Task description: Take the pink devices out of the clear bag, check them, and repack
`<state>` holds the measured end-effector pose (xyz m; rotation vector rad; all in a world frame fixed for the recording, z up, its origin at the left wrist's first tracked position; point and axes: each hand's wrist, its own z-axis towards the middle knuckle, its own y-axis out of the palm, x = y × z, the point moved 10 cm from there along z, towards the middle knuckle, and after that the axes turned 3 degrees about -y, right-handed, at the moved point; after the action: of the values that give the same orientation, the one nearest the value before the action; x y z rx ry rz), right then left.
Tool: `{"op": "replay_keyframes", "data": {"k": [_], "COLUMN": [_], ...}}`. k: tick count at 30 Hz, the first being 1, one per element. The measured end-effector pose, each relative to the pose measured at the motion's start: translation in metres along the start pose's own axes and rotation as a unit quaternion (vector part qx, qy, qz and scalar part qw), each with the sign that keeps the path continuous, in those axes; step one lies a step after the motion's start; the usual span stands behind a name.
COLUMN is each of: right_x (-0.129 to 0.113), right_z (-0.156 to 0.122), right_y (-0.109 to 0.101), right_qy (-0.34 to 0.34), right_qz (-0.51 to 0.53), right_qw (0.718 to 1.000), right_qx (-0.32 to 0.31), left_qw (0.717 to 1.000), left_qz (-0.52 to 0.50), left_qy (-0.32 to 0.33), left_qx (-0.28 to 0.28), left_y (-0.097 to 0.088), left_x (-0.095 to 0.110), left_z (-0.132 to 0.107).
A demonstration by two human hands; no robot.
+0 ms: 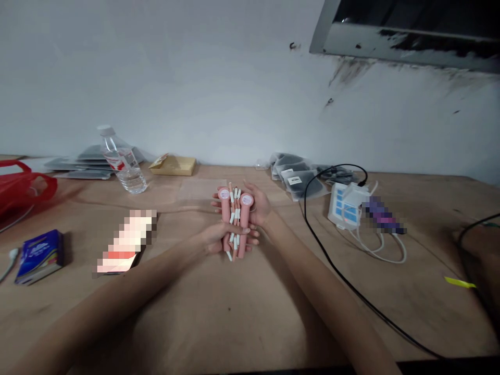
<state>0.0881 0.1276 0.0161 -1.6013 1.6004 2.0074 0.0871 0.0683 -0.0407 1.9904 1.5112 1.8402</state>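
Note:
Bunched between both hands above the table is a beaded jump rope (237, 211) with two pink handles and white and pink segments folded between them. The handles lie side by side, round labelled ends pointing away from me. My left hand (217, 235) grips the lower part, its thumb laid across the front of the handles. Behind the upper part, my right hand (261, 204) is curled around the bundle from the right. Fingertips show on both sides of the bundle, and the rest of the fingers are hidden beneath it.
A flat clear plastic bag (199, 191) lies behind the hands. To the left are a phone (128, 237), a blue packet (40, 256), a water bottle (124, 164) and a red bag (23, 187). Rightward are bagged dark items (297, 177), a power strip (344, 205) and a black cable (332, 260).

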Motion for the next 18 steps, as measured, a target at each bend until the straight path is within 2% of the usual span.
{"op": "replay_keyframes", "data": {"k": [6,11,18], "right_x": [0.0026,-0.0012,0.002], "right_z": [0.0044,0.0033,0.0015], "right_y": [0.0006,0.0029,0.01], "right_qy": [-0.003,-0.036,-0.009], "right_qz": [0.033,0.048,0.051], "right_qw": [0.999,0.998,0.997], "right_qx": [-0.02,-0.028,-0.05], "left_qw": [1.0,1.0,1.0], "left_qz": [-0.003,0.0,-0.005], "left_qy": [-0.016,-0.007,-0.013], "left_qx": [-0.011,0.004,-0.015], "left_y": [-0.0001,-0.0009,-0.0003], "left_x": [-0.0059,-0.0044,-0.0078], "left_z": [0.001,0.0001,0.0016]}}
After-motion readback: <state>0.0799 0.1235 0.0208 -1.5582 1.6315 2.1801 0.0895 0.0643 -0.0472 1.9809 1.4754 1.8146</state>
